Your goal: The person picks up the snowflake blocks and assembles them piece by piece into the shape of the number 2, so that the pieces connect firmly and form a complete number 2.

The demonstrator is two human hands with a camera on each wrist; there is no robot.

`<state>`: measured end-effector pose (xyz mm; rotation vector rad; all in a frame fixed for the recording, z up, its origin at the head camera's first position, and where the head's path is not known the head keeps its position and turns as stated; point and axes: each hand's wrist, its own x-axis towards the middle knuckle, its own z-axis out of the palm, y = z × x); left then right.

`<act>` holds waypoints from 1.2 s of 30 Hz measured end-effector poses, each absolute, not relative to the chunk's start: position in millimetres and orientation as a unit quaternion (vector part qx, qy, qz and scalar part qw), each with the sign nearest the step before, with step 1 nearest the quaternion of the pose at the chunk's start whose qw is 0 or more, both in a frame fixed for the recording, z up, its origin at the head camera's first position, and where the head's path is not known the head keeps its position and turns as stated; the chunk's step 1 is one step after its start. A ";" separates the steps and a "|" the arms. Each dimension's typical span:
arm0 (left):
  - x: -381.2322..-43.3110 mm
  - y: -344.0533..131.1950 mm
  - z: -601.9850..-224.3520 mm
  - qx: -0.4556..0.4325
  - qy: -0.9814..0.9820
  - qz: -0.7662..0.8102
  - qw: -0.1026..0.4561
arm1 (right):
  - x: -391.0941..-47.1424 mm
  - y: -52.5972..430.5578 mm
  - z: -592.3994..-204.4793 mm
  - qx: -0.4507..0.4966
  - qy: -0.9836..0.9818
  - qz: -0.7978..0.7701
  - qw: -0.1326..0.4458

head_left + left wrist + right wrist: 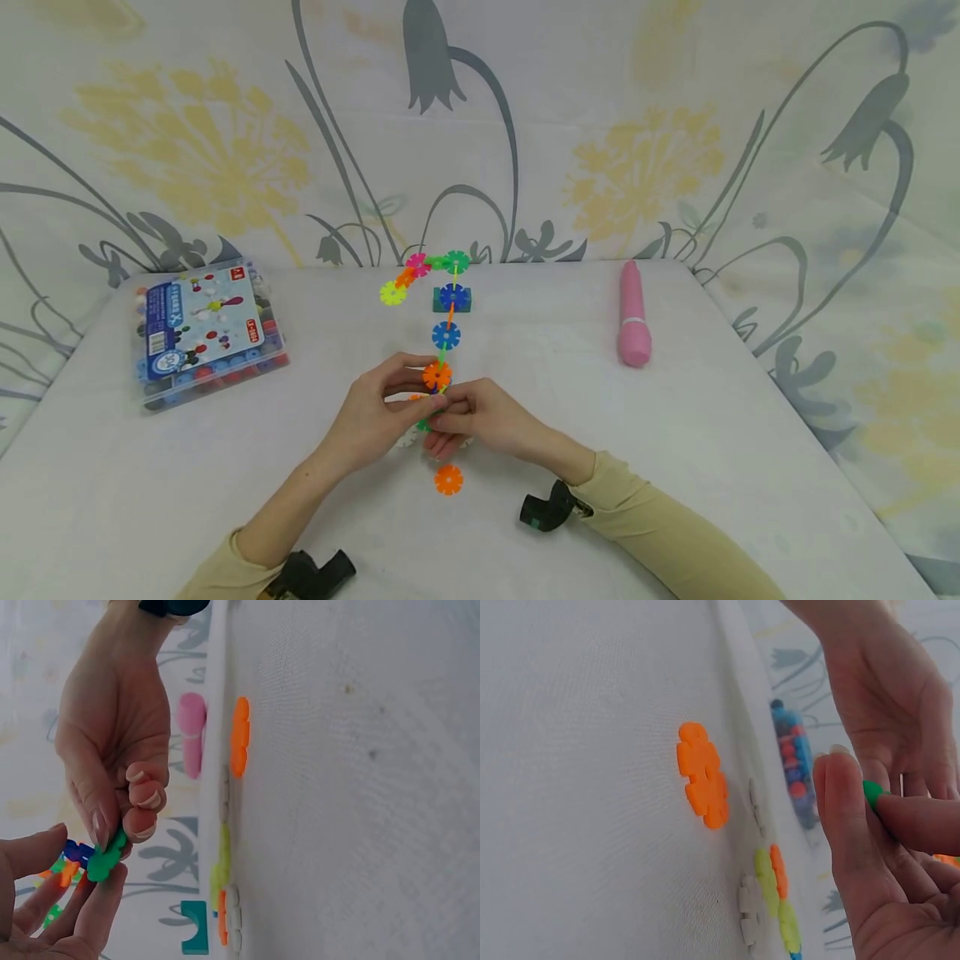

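The left hand (pixel 375 417) pinches a chain of coloured discs (pixel 446 335); the right hand (pixel 491 417) pinches a green disc (pixel 103 864). An orange disc (pixel 448 480) lies nearby.

The person wears long khaki-beige sleeves, the left sleeve (pixel 225 577) and the right sleeve (pixel 660 529) alike, the right creased in soft folds near the wrist. Each wrist carries a black device with a stubby, rounded barrel: the left device (pixel 306 577) on the side facing the tabletop's right edge, the right device (pixel 551 506) facing its left edge, with a greenish patch at its end. Both show a small brassy bit beside the cuff. The left hand (pixel 382 421) and right hand (pixel 498 417) are bare.
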<state>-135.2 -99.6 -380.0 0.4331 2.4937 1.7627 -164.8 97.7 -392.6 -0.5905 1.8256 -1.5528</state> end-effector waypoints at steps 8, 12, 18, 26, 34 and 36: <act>-135.4 -100.8 -383.9 0.151 0.815 0.558 0.038 | -164.9 98.7 -393.3 -0.229 0.747 -0.554 0.287; -135.2 -100.4 -386.6 0.153 0.823 0.545 0.044 | -164.4 99.5 -392.7 -0.225 0.749 -0.553 0.287; -134.9 -98.9 -386.9 0.149 0.830 0.536 0.047 | -163.8 100.2 -393.0 -0.188 0.721 -0.587 0.318; -135.7 -99.1 -389.8 0.148 0.822 0.548 0.043 | -162.2 99.8 -394.1 -0.133 0.695 -0.625 0.331; -136.6 -98.6 -390.1 0.144 0.820 0.552 0.049 | -160.3 99.2 -389.9 -0.103 0.682 -0.646 0.325; -136.8 -97.6 -389.5 0.141 0.823 0.549 0.047 | -161.2 99.9 -390.4 -0.105 0.685 -0.645 0.322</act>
